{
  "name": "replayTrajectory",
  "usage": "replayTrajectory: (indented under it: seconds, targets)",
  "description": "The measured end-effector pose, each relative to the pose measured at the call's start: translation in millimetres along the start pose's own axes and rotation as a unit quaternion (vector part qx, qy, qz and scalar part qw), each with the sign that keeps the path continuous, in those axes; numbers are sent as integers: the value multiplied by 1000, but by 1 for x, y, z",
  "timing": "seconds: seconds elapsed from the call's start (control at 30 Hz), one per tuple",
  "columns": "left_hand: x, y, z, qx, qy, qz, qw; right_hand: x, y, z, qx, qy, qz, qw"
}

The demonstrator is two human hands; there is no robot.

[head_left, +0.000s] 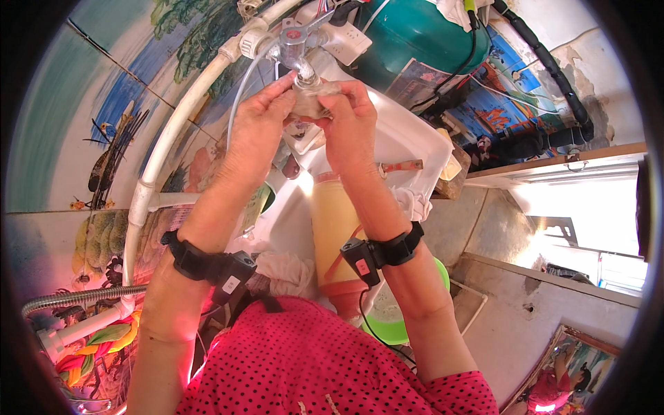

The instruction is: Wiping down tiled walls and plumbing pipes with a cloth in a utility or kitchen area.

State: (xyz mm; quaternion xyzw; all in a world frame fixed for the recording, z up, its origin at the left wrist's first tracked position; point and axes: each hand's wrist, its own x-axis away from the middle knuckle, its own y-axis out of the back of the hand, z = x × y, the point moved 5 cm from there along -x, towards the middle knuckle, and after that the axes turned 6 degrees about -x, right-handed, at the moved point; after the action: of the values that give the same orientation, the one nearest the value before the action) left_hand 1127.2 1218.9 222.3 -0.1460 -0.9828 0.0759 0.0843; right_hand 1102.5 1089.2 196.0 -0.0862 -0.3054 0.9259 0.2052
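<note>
A metal faucet (292,46) with a lever handle juts from the white wall pipe near the top centre. Around its spout end is a pale, translucent wrapping (309,104), perhaps a cloth or plastic film. My left hand (267,111) pinches this wrapping from the left, and my right hand (348,104) grips it from the right with bent fingers. Beneath my hands lies a white sink (399,129). A large yellow cylindrical container (334,223) with reddish ends is below my right hand. Both forearms carry black straps with small boxes.
White pipes (171,119) run along the tiled wall at left. A teal tank (415,36) and a white power strip (347,44) are at the top. A red-handled tool (402,166) lies in the sink, with cloths (285,272) nearby. A green basin (389,332) sits lower right.
</note>
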Motion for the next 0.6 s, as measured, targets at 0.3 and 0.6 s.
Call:
replayTrajectory:
  seconds: [0.3,0.6]
  targets:
    - [3,1,0,-15,-1,8,1000,12,-8,-3,21,29,38,999]
    - [-7,-3,5,64,-16,22,998,-30,6,9,84,-28,71,994]
